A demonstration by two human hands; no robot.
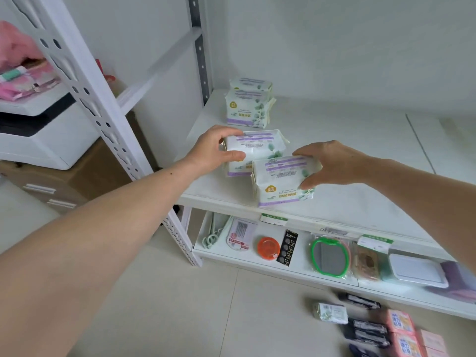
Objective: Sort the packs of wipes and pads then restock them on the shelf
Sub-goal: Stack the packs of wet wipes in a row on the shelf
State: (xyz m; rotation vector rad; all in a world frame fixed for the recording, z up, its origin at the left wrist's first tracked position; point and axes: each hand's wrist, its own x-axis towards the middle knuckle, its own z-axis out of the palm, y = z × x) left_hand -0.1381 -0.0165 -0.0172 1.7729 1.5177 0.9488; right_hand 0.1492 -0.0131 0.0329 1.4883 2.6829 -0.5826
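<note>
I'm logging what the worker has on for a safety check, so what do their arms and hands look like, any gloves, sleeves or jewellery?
Both arms are bare as far as the picture shows, with no sleeve in view. The left hand and right hand wear no gloves. No ring, watch or bracelet shows on either. The left forearm has a small dark mark near the wrist.

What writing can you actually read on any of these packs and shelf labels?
None can be quoted with confidence.
Pack in the left hand: small print, too small to read.
Pack in the right hand: upside-down characters and a gold badge, blurred.
Stacked packs at the back: upside-down characters, unreadable.
Pink packs on the floor: blue characters, blurred.
Green shelf tags: print too small.
</note>
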